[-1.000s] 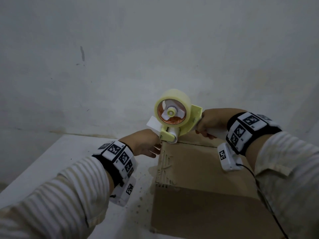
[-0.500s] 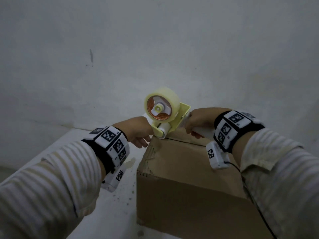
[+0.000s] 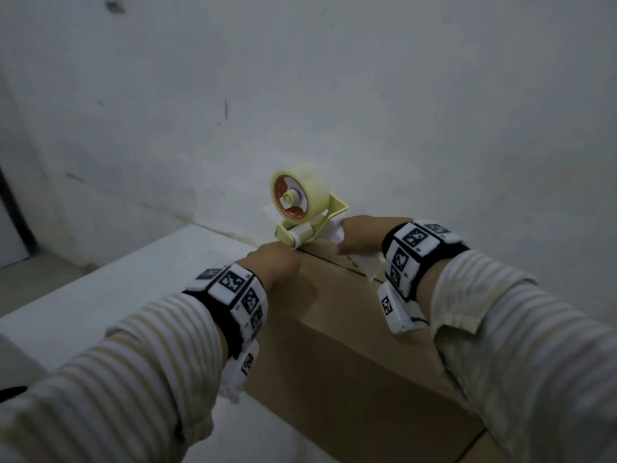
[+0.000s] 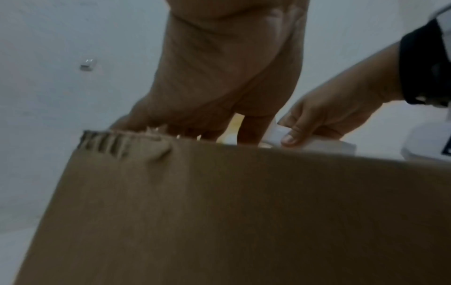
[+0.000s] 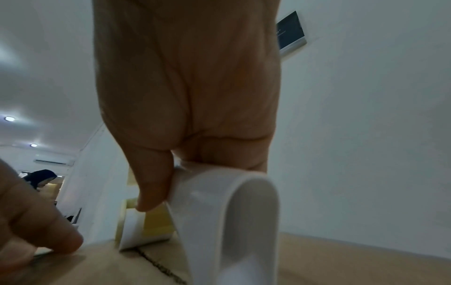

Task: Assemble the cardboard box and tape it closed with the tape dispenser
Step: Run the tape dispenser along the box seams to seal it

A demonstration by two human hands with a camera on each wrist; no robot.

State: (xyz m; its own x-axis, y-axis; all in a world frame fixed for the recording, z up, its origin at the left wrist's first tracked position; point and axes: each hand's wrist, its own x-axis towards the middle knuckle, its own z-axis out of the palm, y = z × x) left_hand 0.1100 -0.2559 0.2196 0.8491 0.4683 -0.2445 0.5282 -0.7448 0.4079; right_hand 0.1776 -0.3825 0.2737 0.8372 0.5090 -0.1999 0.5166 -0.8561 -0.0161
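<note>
The brown cardboard box (image 3: pixel 334 329) stands on the white table with its top flaps down and a dark seam (image 3: pixel 337 264) running along the top. My right hand (image 3: pixel 360 238) grips the white handle (image 5: pixel 231 212) of the yellow tape dispenser (image 3: pixel 300 208). Its roller sits on the far left end of the seam. My left hand (image 3: pixel 273 265) rests on the box's far left top edge, right beside the roller, and one finger (image 5: pixel 36 221) presses flat on the cardboard. The other left fingertips are hidden behind the torn box edge (image 4: pixel 117 140).
The white table (image 3: pixel 100 295) extends to the left of the box and ends at a grey wall (image 3: pixel 334 95) just behind it. A small switch (image 4: pixel 88 64) and a dark panel (image 5: pixel 290 32) are on the walls. A person (image 5: pixel 40 177) sits far off.
The dispenser has come down onto the far end of the box top. My left hand has moved from beside the box onto its top edge next to the roller.
</note>
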